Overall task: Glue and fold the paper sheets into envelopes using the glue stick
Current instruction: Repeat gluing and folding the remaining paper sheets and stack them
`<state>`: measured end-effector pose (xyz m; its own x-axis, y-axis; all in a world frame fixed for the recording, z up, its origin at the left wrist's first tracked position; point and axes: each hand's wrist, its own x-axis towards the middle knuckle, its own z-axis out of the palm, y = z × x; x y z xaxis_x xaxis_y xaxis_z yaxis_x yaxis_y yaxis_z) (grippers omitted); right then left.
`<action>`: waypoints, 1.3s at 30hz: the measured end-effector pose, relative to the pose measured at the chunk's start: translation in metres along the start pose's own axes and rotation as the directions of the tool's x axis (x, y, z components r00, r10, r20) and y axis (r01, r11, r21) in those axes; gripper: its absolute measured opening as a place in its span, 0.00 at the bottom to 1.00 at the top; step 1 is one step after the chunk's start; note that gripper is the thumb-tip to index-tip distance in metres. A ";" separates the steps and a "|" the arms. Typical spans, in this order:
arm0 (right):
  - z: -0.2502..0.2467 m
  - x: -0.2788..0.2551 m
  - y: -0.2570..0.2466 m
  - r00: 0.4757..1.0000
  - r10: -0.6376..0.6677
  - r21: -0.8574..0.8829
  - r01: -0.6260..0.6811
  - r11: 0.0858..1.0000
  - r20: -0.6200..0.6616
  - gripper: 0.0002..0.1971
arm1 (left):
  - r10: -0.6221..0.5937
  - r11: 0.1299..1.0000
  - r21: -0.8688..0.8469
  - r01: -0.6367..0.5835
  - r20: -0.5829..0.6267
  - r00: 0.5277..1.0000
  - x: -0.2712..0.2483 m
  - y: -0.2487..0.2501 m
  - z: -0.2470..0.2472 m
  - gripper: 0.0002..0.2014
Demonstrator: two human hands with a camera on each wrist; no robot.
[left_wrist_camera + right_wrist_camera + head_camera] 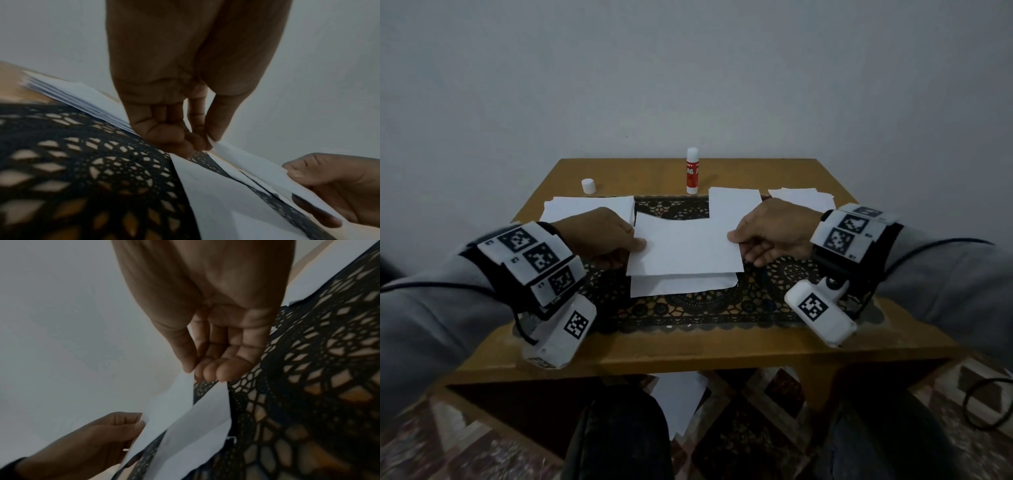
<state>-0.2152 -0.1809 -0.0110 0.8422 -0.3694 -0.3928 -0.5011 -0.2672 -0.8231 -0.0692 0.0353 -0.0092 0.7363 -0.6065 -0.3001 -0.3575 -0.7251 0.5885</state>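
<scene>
We start with the wooden table and the dark lace mat spread over its middle, then the paper. A stack of blank sheets lies at the far left of the mat, a smaller pile at the far right, and a single sheet just behind our right hand. The sheet we are folding sits over the centre of the mat, its upper layer lifted clear of the lower flap. Our left hand pinches its left edge between thumb and fingers, and our right hand pinches the right edge the same way. We judge the paper light, limp and quick to crease or tear, so edges and corners are the place to hold it, gently. The glue stick stands upright and uncapped at the back, its cap well apart to the left. No containers are in view
</scene>
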 end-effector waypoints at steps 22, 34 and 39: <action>0.016 0.018 0.002 0.998 0.026 -0.305 -0.043 0.951 -0.058 0.10 | -0.030 0.978 0.208 0.026 0.021 0.999 0.004 -0.012 0.011 0.21; 0.021 0.019 0.002 0.997 -0.019 -0.397 -0.014 0.918 -0.079 0.11 | -0.025 0.972 0.233 0.025 -0.003 1.000 0.002 -0.010 0.014 0.20; 0.022 0.019 0.002 0.996 -0.030 -0.436 -0.009 0.900 -0.082 0.11 | -0.011 0.966 0.259 0.015 -0.018 1.000 0.005 -0.011 0.015 0.18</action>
<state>-0.1957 -0.1694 -0.0292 0.8378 -0.4326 -0.3330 -0.5450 -0.6256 -0.5583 -0.0700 0.0352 -0.0285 0.7501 -0.5928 -0.2932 -0.4832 -0.7939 0.3691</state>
